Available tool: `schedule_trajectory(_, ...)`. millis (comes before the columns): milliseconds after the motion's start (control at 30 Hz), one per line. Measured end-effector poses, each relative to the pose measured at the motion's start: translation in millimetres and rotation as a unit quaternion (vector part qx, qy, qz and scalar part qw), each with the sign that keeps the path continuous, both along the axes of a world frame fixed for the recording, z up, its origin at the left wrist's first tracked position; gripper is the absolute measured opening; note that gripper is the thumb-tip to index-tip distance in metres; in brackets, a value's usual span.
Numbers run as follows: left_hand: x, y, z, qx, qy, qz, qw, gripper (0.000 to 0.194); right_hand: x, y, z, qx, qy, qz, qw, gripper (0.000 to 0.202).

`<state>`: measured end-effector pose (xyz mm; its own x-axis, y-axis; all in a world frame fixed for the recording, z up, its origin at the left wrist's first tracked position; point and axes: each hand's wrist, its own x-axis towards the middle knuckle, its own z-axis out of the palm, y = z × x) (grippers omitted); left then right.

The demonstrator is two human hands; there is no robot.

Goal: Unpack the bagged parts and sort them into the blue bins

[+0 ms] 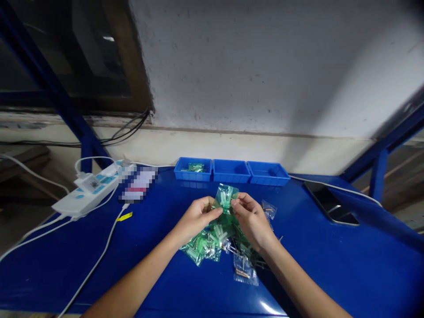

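Note:
Between my two hands is a small green see-through plastic bag (226, 194) with pale strip-like pieces inside. My left hand (200, 215) pinches its lower left side between thumb and fingers. The bag's right edge is gripped by my right hand (252, 217). Below them on the table lies a pile of similar green bags (205, 245), partly hidden by my hands. Clear bags with thin metal-looking parts lie among them, one clear bag (245, 270) at the near side and another clear bag (269, 209) beyond my right hand.
Three blue bins stand in a row at the back; the left bin (194, 176) holds some green bags. On the left are a white power strip (84, 194), a blurred-out device (137, 185) and cables. A black phone (331, 204) lies on the right of the blue table (152, 278).

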<state>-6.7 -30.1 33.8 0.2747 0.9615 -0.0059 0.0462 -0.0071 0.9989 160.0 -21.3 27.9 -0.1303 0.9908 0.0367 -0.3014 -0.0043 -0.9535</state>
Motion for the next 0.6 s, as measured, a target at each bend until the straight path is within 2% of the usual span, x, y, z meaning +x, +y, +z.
schedule_trajectory(233,0.3,-0.8,3.6,-0.007,-0.022,-0.041,0.999,0.019,-1.7,-3.9,3.7,0.017,-0.009,0.035,0.999,0.025)
schedule_trajectory(433,2.5,-0.7,-1.3,-0.017,-0.027,-0.013,0.999,0.017,-2.1,-1.9,3.0,-0.008,0.031,0.021,0.999,0.026)
schedule_trajectory(600,1.1,0.4,0.1,-0.016,-0.014,-0.001,1.000,0.020,0.2,-0.4,0.1,0.021,-0.008,0.019,1.000,0.025)
